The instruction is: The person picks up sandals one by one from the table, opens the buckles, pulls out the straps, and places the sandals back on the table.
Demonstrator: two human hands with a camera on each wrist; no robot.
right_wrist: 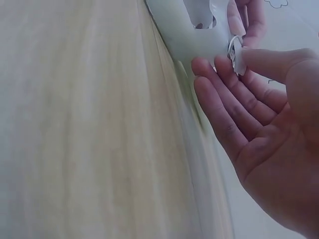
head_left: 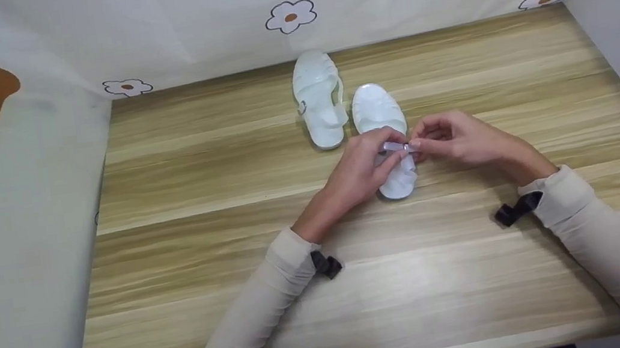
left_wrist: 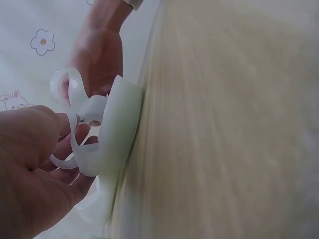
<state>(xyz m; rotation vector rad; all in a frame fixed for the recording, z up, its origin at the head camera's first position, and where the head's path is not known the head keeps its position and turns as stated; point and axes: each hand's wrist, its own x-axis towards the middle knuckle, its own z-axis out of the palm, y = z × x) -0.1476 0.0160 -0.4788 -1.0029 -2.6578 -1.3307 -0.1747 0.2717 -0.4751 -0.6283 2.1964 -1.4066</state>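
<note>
"How far along?"

"Fastening seems underway: left hand (head_left: 356, 166) and right hand (head_left: 463, 139) pinch the strap (head_left: 393, 146) at the buckle (head_left: 405, 148) of the nearer sandal (head_left: 376, 107), on the table (head_left: 209, 279). The farther sandal (head_left: 314, 79) looks unfastened."

From above, the head camera faces forward and down across the table (head_left: 207, 261). The wrist cameras look close and low along it, tipped sideways, both sharing the nearer sandal (head_left: 377, 107).
</note>
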